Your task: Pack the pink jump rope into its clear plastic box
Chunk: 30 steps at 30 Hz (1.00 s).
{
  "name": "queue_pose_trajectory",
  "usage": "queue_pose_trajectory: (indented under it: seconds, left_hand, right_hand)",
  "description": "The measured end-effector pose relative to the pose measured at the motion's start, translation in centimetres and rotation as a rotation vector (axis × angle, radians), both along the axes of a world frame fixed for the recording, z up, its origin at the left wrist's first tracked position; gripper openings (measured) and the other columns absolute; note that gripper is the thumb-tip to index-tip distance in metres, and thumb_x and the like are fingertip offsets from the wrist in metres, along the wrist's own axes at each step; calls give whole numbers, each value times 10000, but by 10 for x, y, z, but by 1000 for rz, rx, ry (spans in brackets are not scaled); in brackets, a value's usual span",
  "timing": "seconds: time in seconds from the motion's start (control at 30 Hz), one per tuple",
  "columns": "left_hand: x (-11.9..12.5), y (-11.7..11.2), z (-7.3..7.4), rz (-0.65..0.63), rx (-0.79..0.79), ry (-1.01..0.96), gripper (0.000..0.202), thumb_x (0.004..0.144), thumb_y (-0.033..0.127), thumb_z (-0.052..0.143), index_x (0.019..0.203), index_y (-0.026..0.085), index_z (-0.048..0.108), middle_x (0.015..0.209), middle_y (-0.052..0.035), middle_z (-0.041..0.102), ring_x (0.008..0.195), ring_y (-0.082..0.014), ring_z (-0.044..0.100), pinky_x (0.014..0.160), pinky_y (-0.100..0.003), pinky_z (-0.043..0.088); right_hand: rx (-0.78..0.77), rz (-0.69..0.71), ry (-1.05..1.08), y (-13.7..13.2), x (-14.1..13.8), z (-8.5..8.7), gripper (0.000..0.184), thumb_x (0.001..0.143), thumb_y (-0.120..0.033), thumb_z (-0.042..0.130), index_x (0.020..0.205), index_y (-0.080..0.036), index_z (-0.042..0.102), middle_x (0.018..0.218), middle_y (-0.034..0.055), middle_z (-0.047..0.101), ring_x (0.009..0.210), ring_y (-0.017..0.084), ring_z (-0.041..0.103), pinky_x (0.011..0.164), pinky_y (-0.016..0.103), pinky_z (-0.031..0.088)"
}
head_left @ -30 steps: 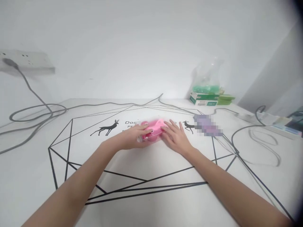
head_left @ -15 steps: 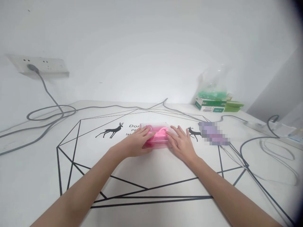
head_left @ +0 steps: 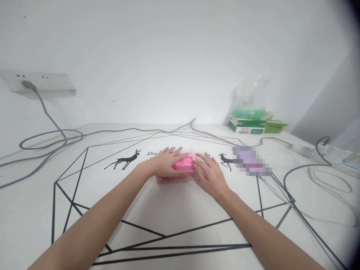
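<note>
A bright pink item [head_left: 184, 163] lies in or under see-through plastic on the white patterned table, between my hands. The loop at its top resembles a cord or handle; its exact kind cannot be made out. Across its left part rests my left hand [head_left: 166, 163], palm down, fingers stretched out and apart. My right hand [head_left: 209, 175] touches the right end with extended fingertips, its fingers slightly bent. Both hands cover parts of the plastic edges [head_left: 171, 180].
To the right lies a purple, pixelated flat object [head_left: 251, 160] with a thin cable. Green-and-white boxes [head_left: 247, 125] under a plastic bag [head_left: 249, 101] stand at the back right. Grey cables [head_left: 112, 130] run along the back from a wall socket [head_left: 53, 82].
My left hand has spread further over the pink item, covering more of its left side. The right hand stays at the right end. The whole view has shifted slightly.
</note>
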<state>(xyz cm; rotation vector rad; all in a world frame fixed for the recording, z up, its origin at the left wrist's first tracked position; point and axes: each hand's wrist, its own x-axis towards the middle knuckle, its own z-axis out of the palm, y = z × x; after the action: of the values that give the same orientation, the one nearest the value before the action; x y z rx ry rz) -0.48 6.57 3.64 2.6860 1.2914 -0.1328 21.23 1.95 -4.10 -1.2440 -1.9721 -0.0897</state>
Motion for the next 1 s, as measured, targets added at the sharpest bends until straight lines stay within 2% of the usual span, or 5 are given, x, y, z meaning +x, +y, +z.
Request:
queue_pose_trajectory:
  seconds: [0.33, 0.53, 0.67, 0.83, 1.0]
  left_hand:
    - [-5, -16, 6, -37, 10, -77, 801, 817, 729, 523, 1510, 406, 286, 1609, -69, 229, 1440, -390, 223, 1115, -586, 254]
    - [-15, -26, -3, -98, 51, -138, 785, 834, 666, 574, 1512, 391, 290, 1617, -60, 204, 1461, -380, 206, 1146, -584, 208]
    - [-18, -25, -10, -93, 49, -132, 847, 831, 700, 548, 1536, 338, 247, 1619, -64, 188, 1486, -368, 136, 1176, -564, 161]
    - [-15, -30, -6, -100, 103, -204, 933, 859, 622, 573, 1570, 250, 98, 1631, -101, 113, 1474, -348, 204, 1172, -510, 243]
    - [-3, -35, -2, -368, 317, -378, 627, 933, 456, 561, 1484, 227, 368, 1553, -115, 355, 1443, -283, 313, 1197, -498, 229]
  right_hand:
    - [58, 222, 205, -6, 3, 7, 342, 990, -258, 397, 1242, -259, 628, 1515, 48, 435, 1415, 232, 380, 1121, 439, 410]
    - [-104, 367, 341, -12, 5, 9, 518, 1013, -324, 356, 1526, -269, 310, 1544, 45, 398, 1338, 230, 490, 1126, 438, 408]
    - [-132, 314, 309, -10, 7, 8, 447, 999, -289, 376, 1427, -253, 498, 1404, 24, 572, 1306, 209, 526, 1129, 409, 408]
    - [-134, 318, 239, -8, 6, 10, 435, 940, -246, 461, 1359, -253, 577, 1397, 14, 567, 1333, 215, 494, 1158, 446, 360]
    - [-160, 358, 232, -5, 7, 9, 490, 901, -197, 470, 1377, -275, 553, 1422, 6, 536, 1345, 217, 479, 1167, 493, 324]
